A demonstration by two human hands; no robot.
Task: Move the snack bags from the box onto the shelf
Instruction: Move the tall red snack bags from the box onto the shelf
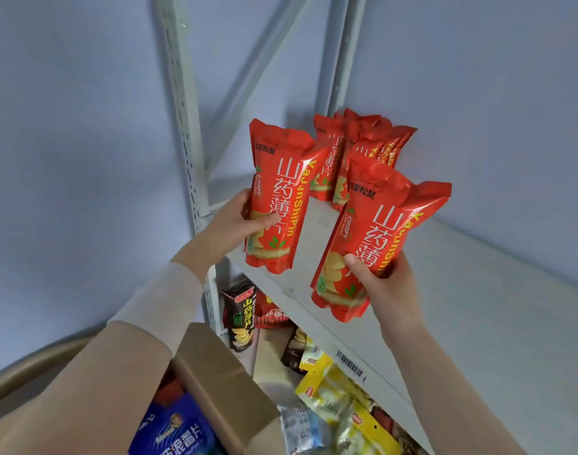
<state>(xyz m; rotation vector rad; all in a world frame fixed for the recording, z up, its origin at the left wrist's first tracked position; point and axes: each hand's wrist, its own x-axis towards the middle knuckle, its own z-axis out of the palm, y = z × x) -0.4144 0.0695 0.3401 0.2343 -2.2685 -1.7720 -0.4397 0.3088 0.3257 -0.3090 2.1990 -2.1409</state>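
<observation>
Grey shelf (478, 284); red snack bags (363, 139) stand upright at its back corner.

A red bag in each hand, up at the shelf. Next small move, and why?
Probably stand the red foil snack bag in the left hand on the grey metal shelf, just in front of the matching red bags upright in the back corner: it hangs nearest them, with bare board between. The right hand can follow with its red bag.

**A:** so where's everything sitting?

**B:** left hand (235, 221) holds a red foil snack bag (277, 198), left of the twin red bag (373, 244) in the right hand (386, 284). Both are at the front of the grey metal shelf board (478, 290). A cluster of red bags (356, 142) stands behind, in the back corner. Brown cardboard box (222, 376) is below-left, and yellow plastic packets (330, 389) are on the tier underneath.
</observation>
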